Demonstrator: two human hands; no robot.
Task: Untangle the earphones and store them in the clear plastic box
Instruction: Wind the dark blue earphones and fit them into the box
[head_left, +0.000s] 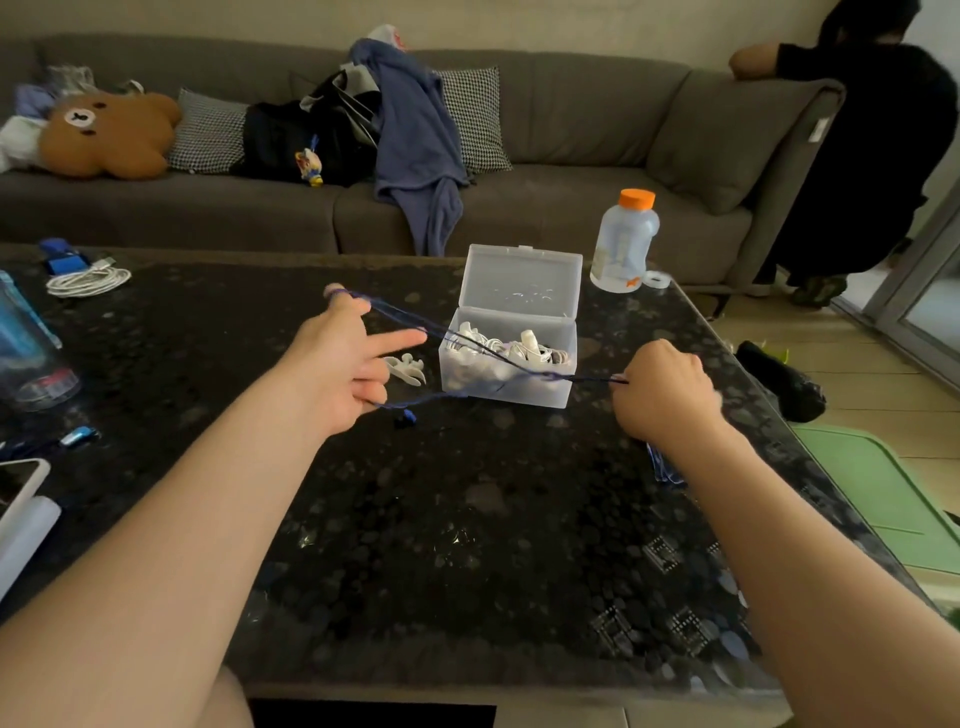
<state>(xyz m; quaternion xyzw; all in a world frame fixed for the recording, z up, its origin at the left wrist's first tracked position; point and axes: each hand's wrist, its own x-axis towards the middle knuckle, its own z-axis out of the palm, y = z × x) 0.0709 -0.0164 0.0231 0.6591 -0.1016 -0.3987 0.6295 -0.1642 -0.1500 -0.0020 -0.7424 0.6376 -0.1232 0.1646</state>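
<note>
A thin dark-blue earphone cord (519, 368) is held stretched above the black speckled stone counter (467, 545) between two bare hands. On the left hand (337, 364) two fingers (405, 339) are stretched out and spread apart, with the cord looped round the tip of the farther one; the remaining fingers are curled in, and the cord comes out from under them. A small blue earbud (406, 417) at the cord's end lies on the counter just below these curled fingers. The right hand (662, 387) is closed into a fist, and the cord is pinched at its fingertips; a further bunch of blue cord is seen beneath that wrist.

Beyond and between the two sets of fingers stands a clear plastic box (457, 382), its hinged lid upright and open, with white earphones (519, 349) heaped inside. The taut cord passes just in front of the box's rim. A small white plastic piece (408, 370) lies just beside the left fingertips, between them and the box. A translucent bottle with an orange cap (626, 244) stands well beyond the right fingers.
</note>
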